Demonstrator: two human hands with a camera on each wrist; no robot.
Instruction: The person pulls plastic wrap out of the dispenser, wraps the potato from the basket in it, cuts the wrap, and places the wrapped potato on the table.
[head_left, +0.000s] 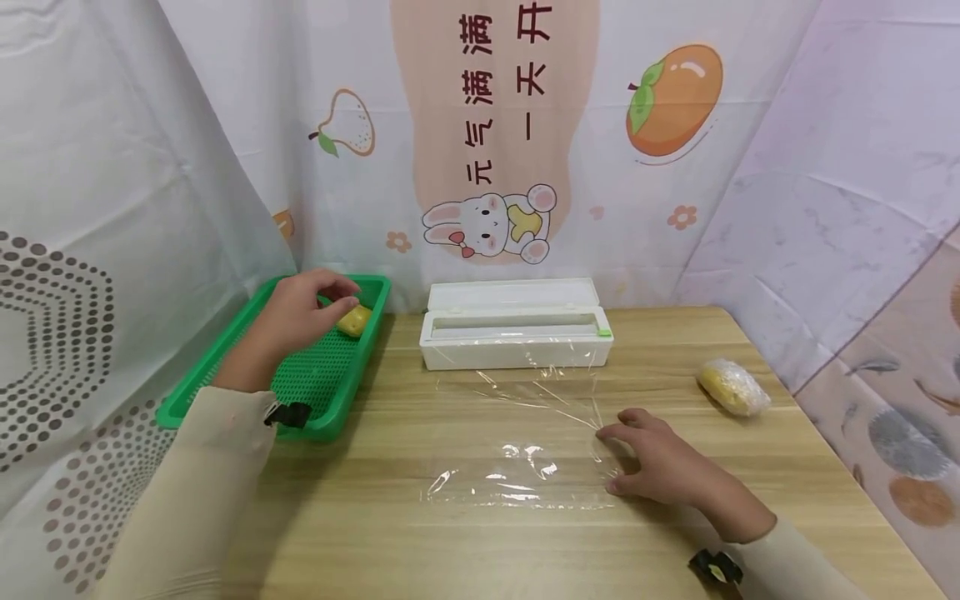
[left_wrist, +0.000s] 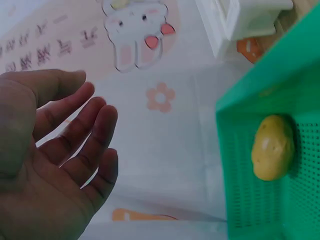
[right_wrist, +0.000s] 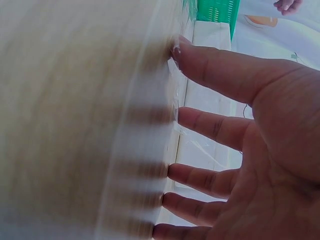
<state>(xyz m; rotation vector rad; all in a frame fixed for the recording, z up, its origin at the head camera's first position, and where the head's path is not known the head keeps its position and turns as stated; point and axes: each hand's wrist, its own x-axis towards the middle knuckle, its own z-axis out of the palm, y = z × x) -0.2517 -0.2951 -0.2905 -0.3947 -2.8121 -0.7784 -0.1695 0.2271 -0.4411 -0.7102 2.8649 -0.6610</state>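
Note:
My left hand (head_left: 303, 308) hovers over the green basket (head_left: 375, 308), fingers loosely bent with nothing between them. Just past its fingertips a yellow potato (head_left: 355, 321) lies inside; the left wrist view shows this potato (left_wrist: 273, 147) apart from the hand (left_wrist: 70, 130). A sheet of clear cling film (head_left: 510, 442) stretches over the tabletop from a white film dispenser (head_left: 517, 354) whose lid stands up. At the sheet's right edge my right hand (head_left: 660, 462) touches it, and creases run towards the fingers. In the right wrist view its spread fingertips (right_wrist: 187, 117) press down on the surface.
A potato wrapped in film (head_left: 733, 387) lies on the right of the wooden table (head_left: 360, 533). Behind the dispenser hangs a printed curtain (head_left: 360, 200); more curtain closes in the left and right sides. The basket's raised rim stands beside the left forearm.

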